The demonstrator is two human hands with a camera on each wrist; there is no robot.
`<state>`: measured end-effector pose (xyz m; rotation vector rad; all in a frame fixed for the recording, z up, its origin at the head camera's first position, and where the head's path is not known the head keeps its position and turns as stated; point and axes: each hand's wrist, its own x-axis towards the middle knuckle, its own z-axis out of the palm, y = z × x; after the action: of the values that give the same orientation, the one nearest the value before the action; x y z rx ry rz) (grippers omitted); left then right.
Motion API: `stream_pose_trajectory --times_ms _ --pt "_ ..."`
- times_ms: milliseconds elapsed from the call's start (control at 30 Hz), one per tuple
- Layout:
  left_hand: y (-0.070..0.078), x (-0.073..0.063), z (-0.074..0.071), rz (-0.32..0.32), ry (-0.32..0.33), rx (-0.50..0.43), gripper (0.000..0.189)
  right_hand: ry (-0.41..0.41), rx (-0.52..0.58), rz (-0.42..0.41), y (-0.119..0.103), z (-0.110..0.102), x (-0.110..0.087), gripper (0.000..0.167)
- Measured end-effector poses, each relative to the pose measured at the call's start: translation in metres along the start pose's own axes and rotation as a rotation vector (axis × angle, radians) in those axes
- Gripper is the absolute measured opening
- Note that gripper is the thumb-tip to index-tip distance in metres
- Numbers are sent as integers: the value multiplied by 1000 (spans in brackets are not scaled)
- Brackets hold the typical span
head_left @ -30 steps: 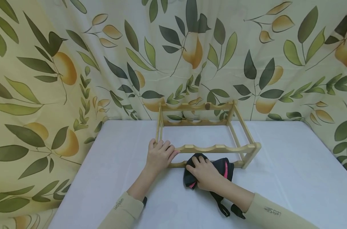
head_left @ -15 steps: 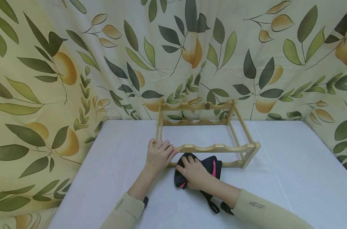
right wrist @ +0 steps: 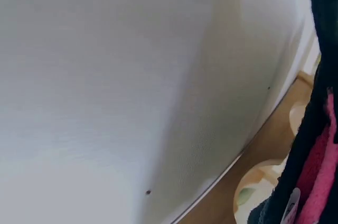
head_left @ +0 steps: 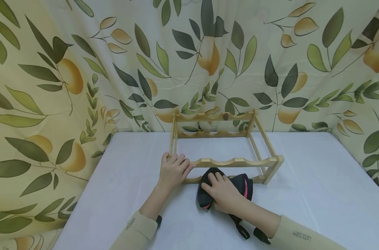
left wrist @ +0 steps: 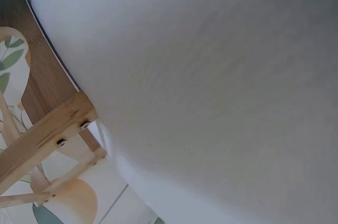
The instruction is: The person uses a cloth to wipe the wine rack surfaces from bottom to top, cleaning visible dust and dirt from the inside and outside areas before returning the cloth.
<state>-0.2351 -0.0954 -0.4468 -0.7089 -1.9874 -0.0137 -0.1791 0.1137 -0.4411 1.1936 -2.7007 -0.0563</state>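
A pale wooden rack (head_left: 236,162) with scalloped rails stands on the white table. My left hand (head_left: 173,172) grips its front left corner, fingers over the upper rail. In the left wrist view, the rack's end post (left wrist: 45,137) shows two screws; the hand itself is out of that view. My right hand (head_left: 226,195) holds a bunched black cloth (head_left: 205,194) with pink lining against the lower front rail. A black loop hangs from the cloth toward me. The right wrist view catches the cloth's pink inside (right wrist: 321,176) at its right edge.
White cloth covers the table (head_left: 317,194). Behind and to the left hangs a curtain (head_left: 114,86) printed with leaves and fruit, close to the rack's back. A black band (head_left: 261,236) sits by the right wrist.
My right hand slid left with the black cloth along the lower front rail, then came back right. The left hand and the rack stayed in place.
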Motion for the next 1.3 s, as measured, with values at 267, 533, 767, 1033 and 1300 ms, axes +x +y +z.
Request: stream_pose_trajectory --times_ms 267,533,767,1033,1300 --pt "0 -1 2 4 13 -7 45 67 -28 -39 -3 -22 -24 49" --pt "1 1 1 2 13 -17 44 163 -60 -74 7 -57 -36 56" --pt "0 -1 0 1 18 -16 43 277 -111 -70 32 -95 -27 52" --pt "2 0 -2 5 20 -34 42 409 -166 -54 63 -136 -5 50" --pt "3 -1 -6 -22 0 -44 44 420 -192 -52 99 -154 33 48"
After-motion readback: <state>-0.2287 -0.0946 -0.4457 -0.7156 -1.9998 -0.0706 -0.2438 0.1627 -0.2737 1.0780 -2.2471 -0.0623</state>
